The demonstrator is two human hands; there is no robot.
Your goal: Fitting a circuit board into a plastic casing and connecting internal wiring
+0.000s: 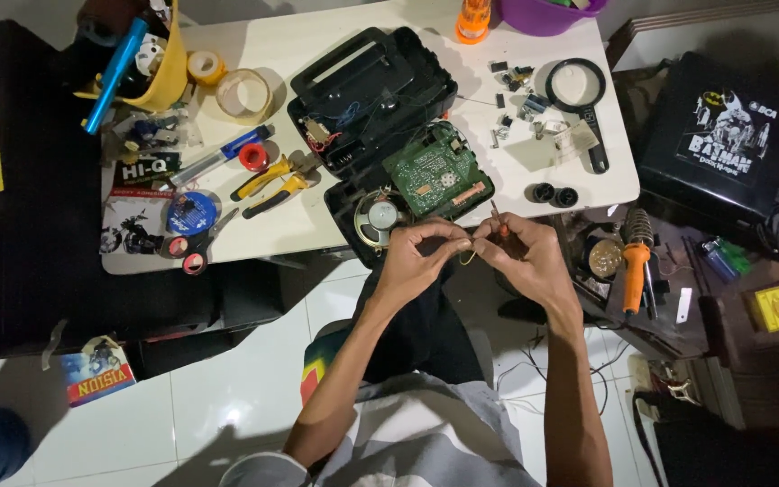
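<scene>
Yellow wire (468,256), thin and short, sits pinched between your two hands just off the near edge of the white table (317,54), right below the opened black radio casing (367,90). It hangs in a small loop from where your fingertips meet, so its run is roughly left to right between the hands, sagging toward you. Your left hand (415,257) is narrowed to a pinch on its left end, thumb and forefinger together. Your right hand (525,257) is closed too, gripping a slim orange-handled tool (499,223) whose shaft points up and away toward the green circuit board (436,171); whether that hand also touches the wire I cannot tell. Both hands are equally close to the wire; neither has to reach.

Just beyond your knuckles lies the round speaker (378,216), tucked in the casing's near-left corner beside the board. Farther left on the table are yellow-handled pliers (272,185) and rolls of tape (243,93). To the far right lies a magnifying glass (577,90), with small loose parts between it and the casing. Off the table on your right stands an orange soldering iron (635,266).
</scene>
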